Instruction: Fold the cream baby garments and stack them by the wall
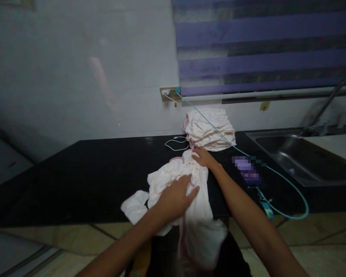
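A white garment with pink trim [200, 192] lies rumpled on the black counter, its lower part hanging over the front edge and blurred by motion. A loose piece of it, perhaps a sleeve, spreads to the left. My left hand [177, 194] rests on the middle of the garment, fingers stretched out and thumb apart. At the garment's far end, my right hand [203, 157] has its fingers bent over the cloth, gripping it. Just behind stands a stack of folded white cloth garments [210, 129], close to the wall.
A phone [248, 171] lies right of my right arm, with a teal cable [294, 184] looping around it to the wall socket [170, 93]. A white cable [175, 144] lies beside the stack. The metal sink [285, 165] is at the right, under a striped blind [248, 30].
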Demonstrator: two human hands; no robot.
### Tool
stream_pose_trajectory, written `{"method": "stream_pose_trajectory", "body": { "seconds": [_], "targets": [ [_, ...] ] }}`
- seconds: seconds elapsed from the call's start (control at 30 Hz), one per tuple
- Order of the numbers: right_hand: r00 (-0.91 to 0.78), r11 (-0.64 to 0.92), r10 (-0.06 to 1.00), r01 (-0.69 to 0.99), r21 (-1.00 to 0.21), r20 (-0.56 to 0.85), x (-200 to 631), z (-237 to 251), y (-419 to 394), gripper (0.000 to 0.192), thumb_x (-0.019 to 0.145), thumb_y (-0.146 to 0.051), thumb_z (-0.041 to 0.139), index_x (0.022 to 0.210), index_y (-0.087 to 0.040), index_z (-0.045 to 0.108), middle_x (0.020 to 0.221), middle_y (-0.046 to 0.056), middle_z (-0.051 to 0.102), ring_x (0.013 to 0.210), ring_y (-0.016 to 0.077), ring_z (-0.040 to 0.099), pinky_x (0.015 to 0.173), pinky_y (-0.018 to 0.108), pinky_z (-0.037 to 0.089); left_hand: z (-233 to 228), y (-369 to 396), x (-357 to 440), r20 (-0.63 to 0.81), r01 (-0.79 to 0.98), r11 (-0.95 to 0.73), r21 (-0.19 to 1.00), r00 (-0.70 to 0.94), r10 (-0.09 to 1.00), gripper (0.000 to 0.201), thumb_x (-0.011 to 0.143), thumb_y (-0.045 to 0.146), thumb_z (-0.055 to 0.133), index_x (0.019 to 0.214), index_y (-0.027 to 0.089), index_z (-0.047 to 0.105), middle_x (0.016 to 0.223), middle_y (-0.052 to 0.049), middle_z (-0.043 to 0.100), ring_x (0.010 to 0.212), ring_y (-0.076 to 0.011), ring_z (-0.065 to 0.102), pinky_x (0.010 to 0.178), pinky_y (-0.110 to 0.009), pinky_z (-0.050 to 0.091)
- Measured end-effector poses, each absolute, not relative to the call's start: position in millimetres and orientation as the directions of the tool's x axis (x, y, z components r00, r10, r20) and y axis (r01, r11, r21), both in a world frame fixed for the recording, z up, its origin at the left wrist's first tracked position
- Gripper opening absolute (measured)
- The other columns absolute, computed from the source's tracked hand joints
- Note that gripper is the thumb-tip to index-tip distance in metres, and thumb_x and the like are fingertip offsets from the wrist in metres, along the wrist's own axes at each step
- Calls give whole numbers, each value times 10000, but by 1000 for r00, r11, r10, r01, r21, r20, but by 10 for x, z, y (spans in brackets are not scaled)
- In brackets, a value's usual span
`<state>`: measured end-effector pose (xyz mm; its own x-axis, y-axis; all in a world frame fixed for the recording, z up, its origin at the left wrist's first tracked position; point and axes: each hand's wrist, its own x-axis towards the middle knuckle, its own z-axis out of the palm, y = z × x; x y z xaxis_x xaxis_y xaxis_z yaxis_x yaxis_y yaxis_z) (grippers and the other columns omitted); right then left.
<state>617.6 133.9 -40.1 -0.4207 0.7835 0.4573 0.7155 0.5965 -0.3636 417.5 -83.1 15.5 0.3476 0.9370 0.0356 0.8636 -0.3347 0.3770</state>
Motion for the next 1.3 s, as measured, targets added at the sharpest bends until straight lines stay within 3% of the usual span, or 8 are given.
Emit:
{"method": "stream_pose_trajectory", "body": {
  "seconds": [0.13,0.37,0.6,0.7,0.8,0.97,1.17,1.3],
  "targets": [
    [-415,610,773,693,-383,481,6340,-378,1329,405,933,-318,704,1284,-117,700,1314,188,680,1248,285,603,1110,419,439,126,-243,3547,94,940,-253,229,237,967,737,1021,581,292,1535,79,456,1602,-229,475,1498,-348,446,1218,-497,370],
    [-339,562,802,706,-431,491,6547,-310,1251,472,782,-121,677,1252,-144,695,1253,119,696,1171,238,616,1065,362,463,-117,436,2795,99,947,-320,26,316,944,713,1027,515,277,1591,91,375,1714,-195,279,1579,-336,304,1261,-521,302],
    [44,262,848,831,-490,528,6610,-139,1165,395,768,-47,546,1136,-113,672,1165,171,630,1131,283,565,1007,390,455,265,449,3010,308,947,-319,27,296,904,437,933,211,433,1319,89,598,1382,-211,611,1318,-320,553,1144,-472,431],
    [164,212,788,833,-512,593,6468,-26,1088,311,831,-77,513,1104,-120,657,1162,176,601,1098,281,559,972,388,459,57,133,3415,329,922,-383,54,346,879,436,990,328,447,1367,150,574,1402,-149,607,1281,-283,570,1116,-423,474],
    [-125,495,773,732,-468,621,6109,-33,949,228,940,-203,527,1124,-146,648,1095,121,632,1015,233,585,927,346,486,-214,-101,3694,254,915,-391,97,357,899,541,1033,451,413,1500,198,511,1583,-151,496,1462,-336,450,1226,-540,368],
    [-623,771,627,584,-256,468,5543,-285,692,553,1007,-492,583,1422,-128,568,1355,180,599,1272,292,541,1099,445,436,-315,-260,3763,138,960,-262,96,248,959,727,1005,618,401,1594,193,424,1712,-136,317,1583,-442,234,1255,-708,212],
    [-674,770,629,608,-193,389,5744,-378,683,686,1035,-591,503,1541,-128,468,1529,218,496,1430,325,440,1191,504,369,-386,-308,3185,228,941,-302,152,264,937,791,1015,655,318,1586,116,411,1642,-175,439,1546,-369,358,1263,-562,314],
    [-715,827,552,536,-171,428,5996,-329,687,734,1019,-602,518,1546,-98,434,1522,241,483,1443,323,416,1205,508,368,-437,-108,2484,289,939,-341,35,317,903,734,1021,626,330,1528,122,495,1612,-192,474,1516,-373,402,1265,-589,286]
  ]
}}
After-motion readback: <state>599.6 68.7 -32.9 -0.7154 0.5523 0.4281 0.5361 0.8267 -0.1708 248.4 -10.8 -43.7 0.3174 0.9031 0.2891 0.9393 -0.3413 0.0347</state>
